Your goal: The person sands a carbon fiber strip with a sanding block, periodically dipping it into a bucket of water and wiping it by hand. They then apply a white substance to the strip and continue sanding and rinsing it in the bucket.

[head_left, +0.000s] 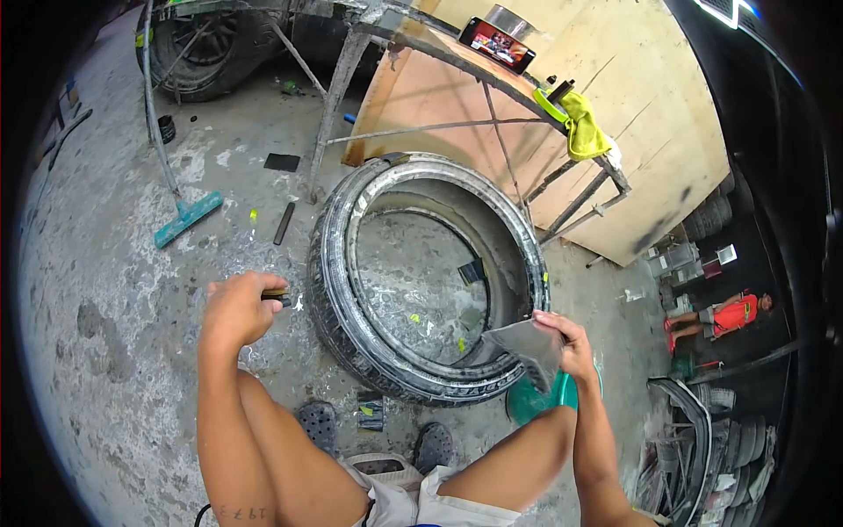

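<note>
My left hand [241,307] is closed on a small dark block with a tan edge [276,296], held above the floor left of the tire. Its exact kind is hard to make out. In my right hand [569,344] is a bent grey sheet [530,344] that looks like sandpaper, pinched at its upper edge over the tire's lower right rim. Between my hands lies a car tire [338,290] without its wheel, its sidewall streaked grey and white. A green basin [524,401] sits partly hidden behind the sheet and my right leg.
Near the tire a metal-framed stand [421,132] bears a phone [497,46] and a yellow cloth [586,127]. A teal squeegee [188,220] and a dark strip [284,223] lie to the left. At far right stands another person [733,314] near stacked tires [746,443].
</note>
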Available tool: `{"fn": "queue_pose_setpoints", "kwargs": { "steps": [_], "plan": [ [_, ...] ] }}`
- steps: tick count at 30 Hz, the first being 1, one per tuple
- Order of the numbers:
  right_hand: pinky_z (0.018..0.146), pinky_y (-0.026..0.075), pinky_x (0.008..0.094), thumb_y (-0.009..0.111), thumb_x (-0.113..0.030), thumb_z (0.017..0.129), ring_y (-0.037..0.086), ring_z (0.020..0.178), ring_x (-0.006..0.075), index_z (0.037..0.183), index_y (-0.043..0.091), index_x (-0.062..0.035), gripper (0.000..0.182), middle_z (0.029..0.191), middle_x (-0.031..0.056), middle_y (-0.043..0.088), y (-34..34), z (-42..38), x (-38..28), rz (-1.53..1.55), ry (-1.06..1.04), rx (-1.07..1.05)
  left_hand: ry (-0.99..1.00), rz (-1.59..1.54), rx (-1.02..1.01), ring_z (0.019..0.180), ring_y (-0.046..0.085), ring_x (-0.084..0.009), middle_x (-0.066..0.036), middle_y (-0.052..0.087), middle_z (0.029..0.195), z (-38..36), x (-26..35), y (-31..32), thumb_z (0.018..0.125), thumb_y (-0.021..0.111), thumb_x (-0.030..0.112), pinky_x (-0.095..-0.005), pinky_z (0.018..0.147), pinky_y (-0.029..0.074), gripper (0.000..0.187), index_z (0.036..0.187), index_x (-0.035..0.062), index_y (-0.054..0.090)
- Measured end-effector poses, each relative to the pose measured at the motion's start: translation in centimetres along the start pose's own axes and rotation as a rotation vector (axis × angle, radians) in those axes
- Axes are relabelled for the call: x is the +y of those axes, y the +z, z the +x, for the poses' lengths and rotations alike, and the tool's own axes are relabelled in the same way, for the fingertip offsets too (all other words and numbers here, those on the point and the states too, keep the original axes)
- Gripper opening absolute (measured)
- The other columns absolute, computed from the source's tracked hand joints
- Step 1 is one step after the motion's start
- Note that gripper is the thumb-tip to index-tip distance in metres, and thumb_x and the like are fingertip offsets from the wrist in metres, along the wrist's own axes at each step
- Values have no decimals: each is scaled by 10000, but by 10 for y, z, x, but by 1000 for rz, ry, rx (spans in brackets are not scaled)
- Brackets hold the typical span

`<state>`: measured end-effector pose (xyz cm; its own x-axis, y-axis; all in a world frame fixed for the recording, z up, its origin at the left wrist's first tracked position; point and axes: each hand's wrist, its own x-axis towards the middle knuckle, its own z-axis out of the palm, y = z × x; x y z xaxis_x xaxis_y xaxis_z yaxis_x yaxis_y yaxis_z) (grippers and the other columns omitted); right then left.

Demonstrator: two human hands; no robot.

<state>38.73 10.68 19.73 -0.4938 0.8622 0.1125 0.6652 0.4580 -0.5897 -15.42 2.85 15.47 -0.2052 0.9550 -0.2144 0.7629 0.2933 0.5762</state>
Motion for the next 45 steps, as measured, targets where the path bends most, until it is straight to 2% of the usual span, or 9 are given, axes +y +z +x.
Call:
{"fn": "queue_pose_setpoints", "kwargs": {
  "steps": [13, 16, 23, 25, 29, 32, 38, 42, 45],
  "plan": [
    [1205, 294, 456, 410, 107, 479, 621, 1287, 298, 1191, 733, -38, 796, 1259, 140, 722, 4, 4, 0, 20, 43, -43, -72, -14, -93, 1155, 644, -298, -103, 724, 1181, 4, -6, -2, 860, 768, 200, -515, 1089, 315, 326, 1186, 191, 750],
    [1204, 292, 461, 411, 106, 483, 616, 1294, 295, 1188, 735, -40, 790, 1260, 137, 722, 5, 4, -2, 37, 37, -42, -6, 16, -32, 1142, 665, -312, -102, 744, 1163, 0, -6, -2, 867, 747, 183, -495, 1025, 390, 333, 1200, 181, 746],
    [1177, 339, 430, 487, 124, 645, 640, 1253, 287, 1182, 745, -29, 615, 1268, 151, 716, 10, 2, -6, -35, 14, -51, -29, 21, -41, 1173, 652, -304, -97, 729, 1208, 1, -6, -1, 872, 746, 195, -514, 1051, 366, 335, 1206, 174, 740],
    [1185, 316, 477, 460, 132, 551, 614, 1294, 298, 1183, 741, -50, 716, 1240, 129, 731, 24, -1, 3, 36, -13, 14, -30, -1, -84, 1187, 645, -303, -96, 726, 1215, 4, -7, -3, 873, 744, 196, -522, 1052, 373, 347, 1220, 178, 733],
    [1200, 276, 501, 521, 119, 599, 500, 1397, 314, 1327, 670, -107, 777, 1412, 146, 613, 104, -14, -4, -296, -55, 53, -21, 42, -52, 1210, 635, -278, -68, 732, 1201, 6, -17, 10, 849, 764, 190, -561, 1084, 353, 407, 1251, 170, 707],
    [1201, 252, 541, 543, 115, 614, 468, 1414, 331, 1381, 631, -152, 817, 1454, 152, 566, 133, -9, 10, -324, -54, -15, 58, 54, -3, 1242, 624, -279, -103, 724, 1213, 12, -23, 14, 835, 769, 153, -479, 1046, 428, 441, 1268, 140, 689],
    [1203, 215, 583, 603, 144, 722, 360, 1475, 328, 1521, 466, -241, 897, 1587, 140, 399, 151, -7, 4, -465, 71, -184, 304, -99, 115, 1015, 651, -340, -123, 726, 1050, -9, -8, 51, 806, 787, 102, -438, 935, 502, 318, 1119, 105, 730],
    [1201, 204, 577, 621, 130, 720, 360, 1473, 322, 1522, 458, -215, 888, 1591, 141, 395, 155, -7, 0, -499, 88, -157, 410, -398, 114, 953, 639, -288, -90, 708, 983, -20, -22, 142, 791, 811, 43, -388, 876, 517, 201, 975, 94, 749],
    [1189, 227, 552, 572, 67, 768, 412, 1432, 331, 1450, 545, -161, 719, 1532, 154, 472, 163, -7, 16, -478, 31, -69, 334, -285, 269, 964, 606, -265, -65, 717, 960, -50, -6, 173, 784, 798, 42, -375, 894, 445, 155, 907, 118, 744]
  ]
}}
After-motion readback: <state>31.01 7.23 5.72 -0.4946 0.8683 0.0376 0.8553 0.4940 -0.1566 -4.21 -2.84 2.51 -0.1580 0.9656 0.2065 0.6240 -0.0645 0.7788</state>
